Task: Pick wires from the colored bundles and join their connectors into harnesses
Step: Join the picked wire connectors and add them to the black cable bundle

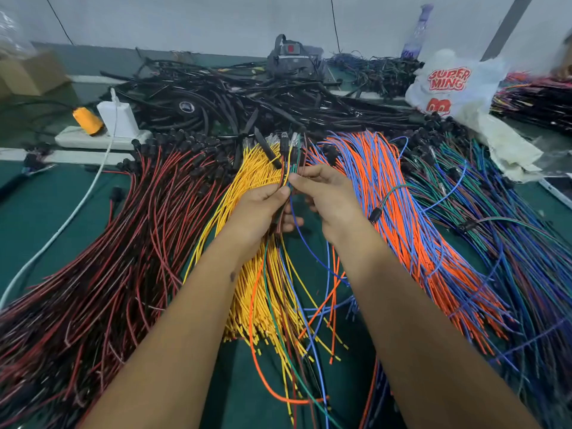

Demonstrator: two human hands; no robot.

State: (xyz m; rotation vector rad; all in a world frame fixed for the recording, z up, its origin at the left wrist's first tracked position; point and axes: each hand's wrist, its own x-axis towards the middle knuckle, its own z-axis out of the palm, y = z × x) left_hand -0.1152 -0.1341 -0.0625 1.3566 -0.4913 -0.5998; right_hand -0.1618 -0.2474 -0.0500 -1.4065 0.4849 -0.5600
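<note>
Hands together mid-table, above the yellow bundle. Left hand grips a mixed sheaf of wires, fingers curled round it. Right hand pinches the same sheaf just above, thumb and forefinger closed on it. Sheaf stands upright, pale connectors at its top; its tails hang down between the forearms: orange, green, blue, yellow. Red-black bundle left of the yellow. Orange-blue bundle right of the hands; blue-green bundle beyond it. All lie on the green table. Black cable heap behind. White power strip far left, printed bag far right.
</note>
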